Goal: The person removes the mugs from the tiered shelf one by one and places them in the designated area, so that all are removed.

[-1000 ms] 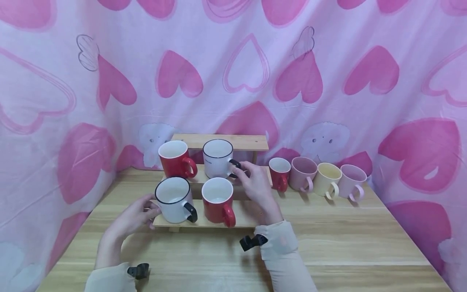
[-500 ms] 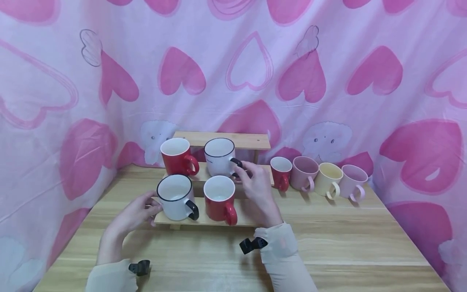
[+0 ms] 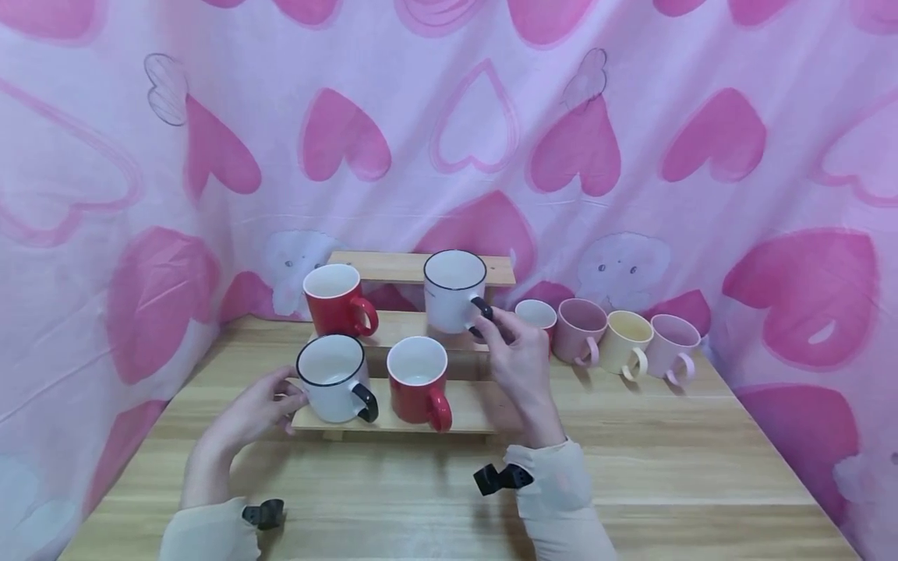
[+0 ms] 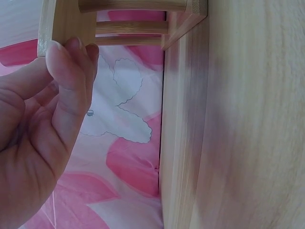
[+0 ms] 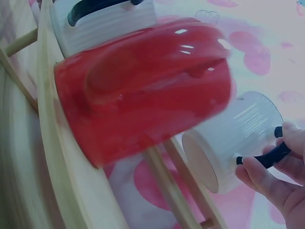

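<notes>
My right hand (image 3: 522,366) pinches the black handle of a white, black-rimmed mug (image 3: 454,292). In the right wrist view that mug's base (image 5: 200,164) shows, lifted off the middle tier. My left hand (image 3: 256,413) holds the left end of the lowest tier of a three-tier wooden rack (image 3: 470,405); in the left wrist view its fingers (image 4: 69,76) curl at the board's end. On that lowest tier stand another white black-rimmed mug (image 3: 324,389) and a red mug (image 3: 410,389). A second red mug (image 3: 330,312) stands at the left of the middle tier.
Right of the rack, a row of mugs stands on the wooden table (image 3: 666,467): a small red one partly behind my right hand, a mauve mug (image 3: 575,335), a cream mug (image 3: 620,351) and a lilac mug (image 3: 662,354). A heart-patterned curtain (image 3: 421,117) hangs behind.
The white mug in my right hand has risen from the middle tier and moved right. My left hand has stayed at the rack's left end.
</notes>
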The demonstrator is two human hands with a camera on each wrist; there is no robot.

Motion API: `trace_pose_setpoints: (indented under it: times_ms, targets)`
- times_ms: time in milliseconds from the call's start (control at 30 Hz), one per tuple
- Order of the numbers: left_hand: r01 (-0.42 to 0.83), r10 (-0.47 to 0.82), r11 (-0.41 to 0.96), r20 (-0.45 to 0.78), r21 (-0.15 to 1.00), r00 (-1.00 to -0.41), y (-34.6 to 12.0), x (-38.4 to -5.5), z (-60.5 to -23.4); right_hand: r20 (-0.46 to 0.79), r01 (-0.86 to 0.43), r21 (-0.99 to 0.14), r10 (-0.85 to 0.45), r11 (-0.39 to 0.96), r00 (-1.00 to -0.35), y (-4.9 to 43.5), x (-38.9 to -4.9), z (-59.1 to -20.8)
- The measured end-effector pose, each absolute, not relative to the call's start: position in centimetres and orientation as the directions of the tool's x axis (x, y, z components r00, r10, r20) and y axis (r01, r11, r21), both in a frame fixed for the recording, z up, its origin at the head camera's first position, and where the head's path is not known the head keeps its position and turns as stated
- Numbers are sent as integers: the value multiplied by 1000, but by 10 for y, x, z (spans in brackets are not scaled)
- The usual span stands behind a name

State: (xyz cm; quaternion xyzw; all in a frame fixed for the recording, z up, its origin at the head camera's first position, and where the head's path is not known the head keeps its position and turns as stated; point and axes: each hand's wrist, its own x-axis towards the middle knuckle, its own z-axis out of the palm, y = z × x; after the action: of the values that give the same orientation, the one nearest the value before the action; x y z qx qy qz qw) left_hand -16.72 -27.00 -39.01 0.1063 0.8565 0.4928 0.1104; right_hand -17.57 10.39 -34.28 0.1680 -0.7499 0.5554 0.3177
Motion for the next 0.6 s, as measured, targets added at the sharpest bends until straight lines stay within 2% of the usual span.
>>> trace_pose_setpoints:
  times_ms: [167, 300, 433, 600]
  targets:
    - [86, 305, 471, -71, 878, -950, -269, -168, -393, 748, -658, -637, 115, 402, -654, 119, -163, -338]
    - [85, 316, 457, -72, 885, -946, -268, -168, -395, 781, -628, -582, 141, 517, -608, 130, -144, -335]
    - [80, 315, 463, -79, 883, -946, -268, -169, -396, 794, -588, -557, 168, 586, -584, 140, -124, -338]
    - [90, 315, 473, -72, 877, -946, -272, -168, -395, 791, -600, -572, 183, 560, -584, 153, -112, -345]
